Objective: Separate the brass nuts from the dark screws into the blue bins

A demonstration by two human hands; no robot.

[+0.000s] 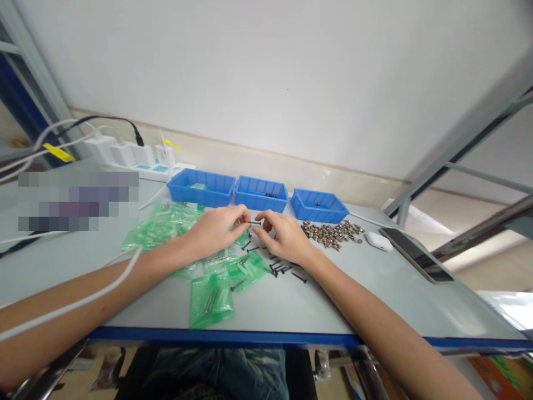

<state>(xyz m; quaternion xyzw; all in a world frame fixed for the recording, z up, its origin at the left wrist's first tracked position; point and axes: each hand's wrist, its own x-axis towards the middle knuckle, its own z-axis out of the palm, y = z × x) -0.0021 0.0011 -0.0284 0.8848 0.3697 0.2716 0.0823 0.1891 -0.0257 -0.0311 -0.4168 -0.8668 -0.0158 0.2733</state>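
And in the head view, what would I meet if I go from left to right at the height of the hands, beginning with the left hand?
Left hand, dark screw, right hand, pile of small metal parts, small white case, phone.

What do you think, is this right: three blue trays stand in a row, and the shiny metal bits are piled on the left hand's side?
Nearly! The head view shows the shiny metal bits piled on the side of the right hand, not the left. Three blue trays do stand in a row.
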